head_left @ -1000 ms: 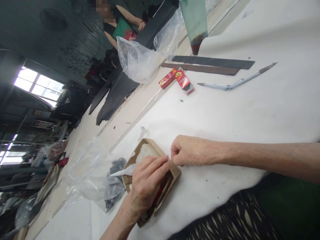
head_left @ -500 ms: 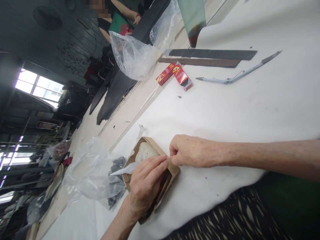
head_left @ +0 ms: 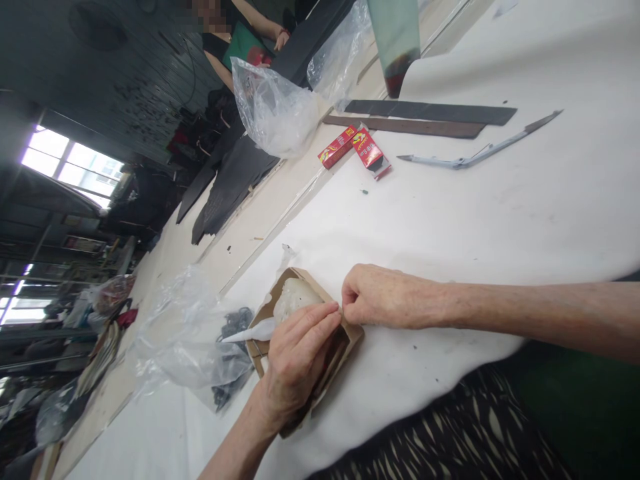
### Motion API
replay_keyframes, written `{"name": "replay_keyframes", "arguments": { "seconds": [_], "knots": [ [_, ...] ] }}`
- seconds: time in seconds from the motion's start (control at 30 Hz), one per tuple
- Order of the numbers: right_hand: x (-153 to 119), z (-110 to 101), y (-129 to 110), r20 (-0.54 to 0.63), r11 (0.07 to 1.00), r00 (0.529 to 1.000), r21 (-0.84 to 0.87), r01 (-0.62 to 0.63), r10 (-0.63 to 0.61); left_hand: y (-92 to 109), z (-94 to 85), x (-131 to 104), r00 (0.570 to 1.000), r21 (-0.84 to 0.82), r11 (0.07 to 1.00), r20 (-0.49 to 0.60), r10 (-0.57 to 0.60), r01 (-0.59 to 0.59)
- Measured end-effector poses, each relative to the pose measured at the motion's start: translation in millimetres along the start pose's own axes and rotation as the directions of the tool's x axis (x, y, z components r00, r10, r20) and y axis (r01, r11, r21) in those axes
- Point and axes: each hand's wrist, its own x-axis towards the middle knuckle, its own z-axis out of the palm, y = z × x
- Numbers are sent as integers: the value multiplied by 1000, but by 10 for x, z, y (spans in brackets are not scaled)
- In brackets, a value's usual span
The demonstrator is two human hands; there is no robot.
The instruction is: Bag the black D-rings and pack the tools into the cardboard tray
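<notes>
A small brown cardboard box [head_left: 354, 339] sits on the white-covered table. Inside it are a cloudy whitish lump [head_left: 295, 297] and a white pointed nozzle [head_left: 254, 331] that sticks out over its left side. My left hand [head_left: 299, 357] lies across the box, its fingers pressed together and its thumb hidden below. At the box's right edge its fingertips come close to my right hand [head_left: 383, 298], which is curled into a pinch. What either hand holds, if anything, is too small or hidden to make out.
Clear plastic bags [head_left: 183, 333] lie left of the box. Beyond are two red small boxes [head_left: 340, 145], dark flat strips [head_left: 430, 111], a thin pointed blade tool [head_left: 460, 162] and a greenish cup [head_left: 397, 43] with dark liquid. A person [head_left: 265, 33] is across the table.
The camera view has shifted slightly. Both hands stay almost in place at the cardboard box, fingertips still close together.
</notes>
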Motion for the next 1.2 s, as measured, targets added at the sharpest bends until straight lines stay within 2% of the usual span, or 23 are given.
{"name": "replay_keyframes", "arguments": {
  "seconds": [0.2,0.4,0.5,0.73,0.83,0.9,1.0,1.2],
  "knots": [
    [12,34,17,-25,1000,1000,0,0,0,-5,15,26,1000,-19,1000,-22,21,-22],
    [42,35,9,-5,999,1000,-43,16,-17,-13,-36,119,996,-14,999,66,54,-53],
    [47,17,-11,20,999,1000,-38,13,-12,-30,-41,115,996,-6,998,71,61,-60],
    [27,0,6,109,988,994,151,-3,-14,-43,-16,58,997,-38,999,69,18,-15],
    [21,5,27,96,982,995,189,-18,0,-34,-35,72,994,-74,997,108,-28,36],
    [14,14,32,70,988,998,155,-12,2,-32,-44,83,993,-80,996,114,-39,48],
    [3,34,27,18,997,1000,77,-1,0,-37,-39,90,997,-80,997,80,-9,15],
    [23,62,43,-9,997,1000,81,7,-6,-39,-16,108,999,-48,999,43,11,-9]
  ]
}}
